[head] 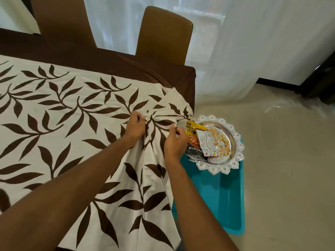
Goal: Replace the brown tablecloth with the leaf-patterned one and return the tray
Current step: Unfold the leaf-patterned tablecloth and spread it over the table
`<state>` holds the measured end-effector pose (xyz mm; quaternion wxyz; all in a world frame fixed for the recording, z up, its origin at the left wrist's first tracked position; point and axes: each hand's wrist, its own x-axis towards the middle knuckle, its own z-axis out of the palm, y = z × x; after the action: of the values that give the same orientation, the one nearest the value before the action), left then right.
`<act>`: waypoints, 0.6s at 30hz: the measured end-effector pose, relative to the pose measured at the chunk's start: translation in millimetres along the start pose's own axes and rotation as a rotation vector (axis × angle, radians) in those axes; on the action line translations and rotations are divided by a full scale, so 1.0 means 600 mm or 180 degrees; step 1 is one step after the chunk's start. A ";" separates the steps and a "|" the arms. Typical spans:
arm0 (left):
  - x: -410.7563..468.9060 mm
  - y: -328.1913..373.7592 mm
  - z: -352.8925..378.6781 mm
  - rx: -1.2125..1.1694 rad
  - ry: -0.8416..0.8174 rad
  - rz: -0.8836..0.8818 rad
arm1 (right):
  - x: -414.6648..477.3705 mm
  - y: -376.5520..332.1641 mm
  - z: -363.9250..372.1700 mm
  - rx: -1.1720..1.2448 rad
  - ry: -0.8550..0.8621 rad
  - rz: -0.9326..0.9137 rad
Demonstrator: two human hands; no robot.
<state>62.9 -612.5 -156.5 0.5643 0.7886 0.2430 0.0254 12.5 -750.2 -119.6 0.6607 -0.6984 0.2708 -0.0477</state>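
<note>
Head view shows the leaf-patterned tablecloth (pixel 59 113) spread flat over most of the worktop on the left, with the brown tablecloth (pixel 112 58) showing beneath it along the far edge and at the far right corner. Two brown chairs (pixel 163 35) stand behind the worktop. Toward the right end, the left hand (pixel 135 126) is closed on a gathered fold of the leaf cloth, fingers curled into the bunched fabric. Just beside it, the right hand (pixel 175 140) pinches another fold between thumb and fingers near the worktop's corner, where the cloth is rumpled and doubled over rather than laid out. Further right, the silver tray (pixel 235 151), carrying snack packets (pixel 194 140) and loose nuts, rests on a teal stool (pixel 224 200) on the floor next to the worktop.

As a judgement, the task is roughly midway: the new cloth is mostly laid, but its right corner needs straightening, the brown cloth appears not yet removed, and the tray has not been returned to the worktop.
</note>
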 end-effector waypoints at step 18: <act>0.011 0.021 -0.006 -0.0579 -0.0822 -0.0206 | -0.049 0.044 -0.026 -0.2088 -0.0807 -0.0575</act>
<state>72.1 -610.0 -145.4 0.6604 0.7228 0.1904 -0.0725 -27.3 -750.5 -134.0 0.4230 -0.8947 0.1249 0.0706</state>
